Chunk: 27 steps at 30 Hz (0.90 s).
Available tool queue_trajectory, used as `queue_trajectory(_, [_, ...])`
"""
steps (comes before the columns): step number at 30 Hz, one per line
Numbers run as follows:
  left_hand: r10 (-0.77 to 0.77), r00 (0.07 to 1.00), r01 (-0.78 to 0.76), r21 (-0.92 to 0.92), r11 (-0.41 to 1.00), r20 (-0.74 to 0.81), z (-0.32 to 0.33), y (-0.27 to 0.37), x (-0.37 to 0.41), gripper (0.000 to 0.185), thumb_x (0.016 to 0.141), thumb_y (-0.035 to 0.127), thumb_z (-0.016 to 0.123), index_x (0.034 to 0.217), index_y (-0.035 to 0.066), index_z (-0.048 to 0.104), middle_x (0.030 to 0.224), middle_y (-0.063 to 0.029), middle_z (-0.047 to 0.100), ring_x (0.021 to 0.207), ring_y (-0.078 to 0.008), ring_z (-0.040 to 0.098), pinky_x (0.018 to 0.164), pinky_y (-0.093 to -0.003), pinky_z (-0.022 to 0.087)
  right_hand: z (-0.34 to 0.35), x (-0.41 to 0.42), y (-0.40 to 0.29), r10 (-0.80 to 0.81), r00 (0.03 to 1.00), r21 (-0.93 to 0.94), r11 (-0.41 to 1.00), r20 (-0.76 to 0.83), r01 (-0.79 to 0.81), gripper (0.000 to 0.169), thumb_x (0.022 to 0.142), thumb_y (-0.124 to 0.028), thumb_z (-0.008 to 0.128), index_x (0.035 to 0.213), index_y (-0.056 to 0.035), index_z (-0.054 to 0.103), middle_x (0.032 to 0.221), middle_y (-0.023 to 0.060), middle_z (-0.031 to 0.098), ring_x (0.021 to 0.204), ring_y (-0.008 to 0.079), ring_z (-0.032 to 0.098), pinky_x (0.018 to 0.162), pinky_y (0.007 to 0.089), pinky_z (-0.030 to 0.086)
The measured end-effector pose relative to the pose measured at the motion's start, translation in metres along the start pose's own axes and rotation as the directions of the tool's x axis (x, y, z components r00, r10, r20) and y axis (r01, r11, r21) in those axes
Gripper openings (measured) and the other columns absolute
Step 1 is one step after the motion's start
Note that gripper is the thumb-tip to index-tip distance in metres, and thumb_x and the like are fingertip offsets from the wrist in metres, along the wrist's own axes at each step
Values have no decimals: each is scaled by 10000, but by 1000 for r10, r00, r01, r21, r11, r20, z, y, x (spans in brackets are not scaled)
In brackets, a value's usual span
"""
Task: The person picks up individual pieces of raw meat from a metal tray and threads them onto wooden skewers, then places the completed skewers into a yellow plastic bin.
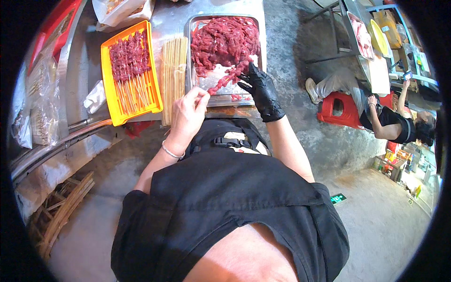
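Note:
Bare and pinched at the fingertips, my left hand [190, 108] is at the front left edge of a metal tray [213, 101], by the lower end of a strip of raw red meat [222, 81]; a skewer inside it cannot be made out. My right hand [260, 88], in a black glove, is at the strip's upper end, thumb and fingers around it. Behind them a heap of raw meat pieces [225, 42] fills the back of the tray. Left of the tray lies a bundle of bamboo skewers [173, 74]. Further left, meat skewers [130, 58] lie in a yellow plastic basket [155, 95].
White crumpled paper or cloth [95, 97] lies left of the basket. A white bag-lined container [123, 16] stands behind it. Bagged skewers [44, 98] are at the far left. On the right, a person [387, 123] sits on a red plastic stool [340, 109] by another table.

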<state>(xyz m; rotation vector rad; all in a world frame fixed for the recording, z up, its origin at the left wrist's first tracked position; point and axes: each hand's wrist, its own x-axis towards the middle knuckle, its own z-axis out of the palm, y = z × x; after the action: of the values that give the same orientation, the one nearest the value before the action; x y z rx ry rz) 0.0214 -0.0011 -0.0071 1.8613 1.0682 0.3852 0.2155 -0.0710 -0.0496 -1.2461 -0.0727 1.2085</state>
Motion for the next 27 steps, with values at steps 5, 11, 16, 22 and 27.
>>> queue_trajectory(5, [126, 992, -123, -194, 973, 1, 34, -26, 29, 111, 899, 97, 533, 946, 6, 577, 629, -12, 557, 627, -84, 571, 571, -230, 448, 10, -2, 30, 114, 948, -8, 993, 297, -117, 291, 918, -239, 532, 1128, -45, 587, 1075, 63, 618, 989, 174, 585, 841, 317, 476])
queue_trajectory(11, [-87, 977, 131, -229, 965, 192, 3, -21, -4, 126, 911, 110, 500, 905, 13, 580, 550, -56, 534, 477, -111, 484, 477, -289, 386, 12, -1, 16, 102, 977, -73, 993, 186, -89, 287, 897, -220, 557, 1135, -68, 606, 1107, 30, 620, 970, 130, 573, 847, 277, 447])
queue_trajectory(16, [-40, 997, 57, -262, 963, 72, 11, -24, -13, 119, 918, 108, 499, 896, 22, 577, 523, -29, 453, 468, -92, 422, 456, -279, 334, 15, -3, 28, 153, 933, 93, 977, 326, -192, 331, 895, -283, 558, 1153, -78, 587, 1125, 35, 612, 963, 134, 577, 855, 286, 458])
queue_trajectory(22, [-45, 998, 56, -304, 951, 41, 8, -20, -21, 119, 923, 105, 491, 894, 24, 573, 544, -7, 406, 484, -68, 370, 450, -267, 306, 15, 9, 23, 114, 956, 149, 976, 268, -159, 359, 917, -313, 511, 1193, -85, 544, 1184, 66, 589, 1051, 177, 561, 888, 316, 440])
queue_trajectory(27, [-60, 997, 73, -292, 954, 53, 1, -18, -23, 125, 929, 104, 484, 893, 23, 572, 563, 11, 407, 496, -48, 356, 453, -248, 298, 9, 32, 10, 16, 987, 344, 936, 158, -70, 331, 908, -361, 535, 1137, -124, 562, 1061, 7, 627, 945, 159, 590, 847, 329, 452])
